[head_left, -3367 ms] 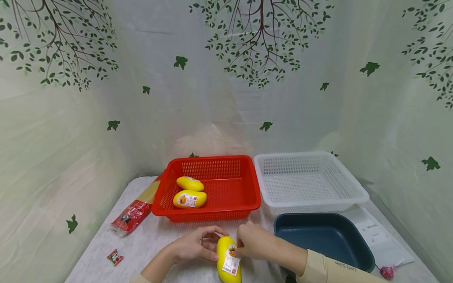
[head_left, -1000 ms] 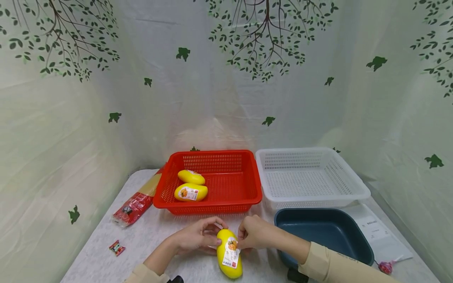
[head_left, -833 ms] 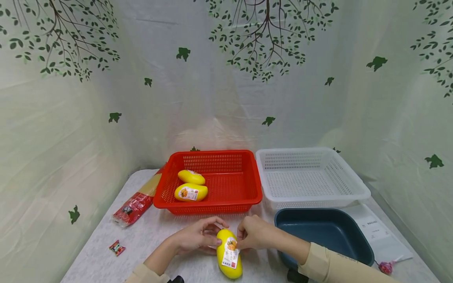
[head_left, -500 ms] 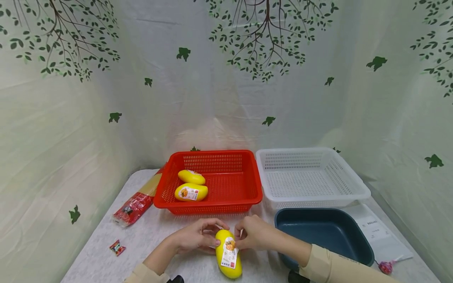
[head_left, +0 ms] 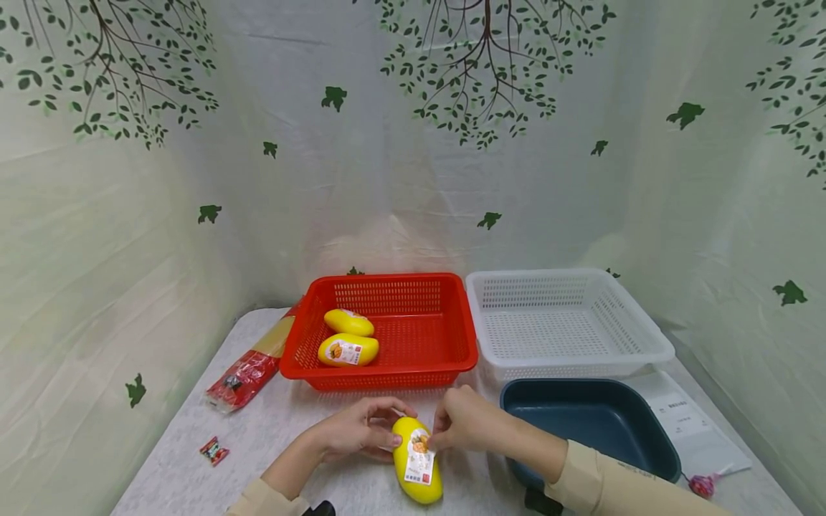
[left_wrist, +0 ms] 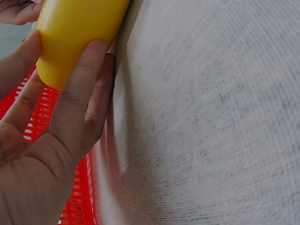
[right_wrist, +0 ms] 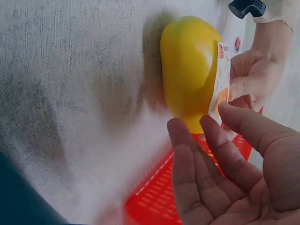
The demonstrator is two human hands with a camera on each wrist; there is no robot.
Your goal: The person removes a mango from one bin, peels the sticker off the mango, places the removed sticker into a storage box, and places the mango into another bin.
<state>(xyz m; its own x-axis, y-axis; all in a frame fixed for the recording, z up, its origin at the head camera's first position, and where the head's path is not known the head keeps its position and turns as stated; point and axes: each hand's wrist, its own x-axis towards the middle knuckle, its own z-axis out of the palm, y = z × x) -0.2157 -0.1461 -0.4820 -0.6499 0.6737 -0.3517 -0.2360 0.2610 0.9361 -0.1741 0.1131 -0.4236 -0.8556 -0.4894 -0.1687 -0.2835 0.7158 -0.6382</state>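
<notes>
A yellow mango (head_left: 417, 462) with a white label (head_left: 419, 464) lies on the table near its front edge. My left hand (head_left: 364, 432) grips its far end from the left, fingers curled round it. The left wrist view shows those fingers (left_wrist: 77, 96) wrapped on the mango (left_wrist: 77, 33). My right hand (head_left: 459, 424) reaches in from the right, one fingertip on the label's top. In the right wrist view the right hand (right_wrist: 220, 159) has nearly straight fingers, one touching the label (right_wrist: 222, 75) on the mango (right_wrist: 190, 70).
A red basket (head_left: 387, 380) behind holds two more labelled mangoes (head_left: 347, 351). To its right stands a white basket (head_left: 568, 362), with a dark blue tub (head_left: 590, 416) in front. A red pasta packet (head_left: 248, 376), a small wrapper (head_left: 212, 451) and a sheet of labels (head_left: 687, 423) lie around.
The mango has turned slightly under both hands. My right fingertip has slid a little along the label's top. The left hand keeps its grip.
</notes>
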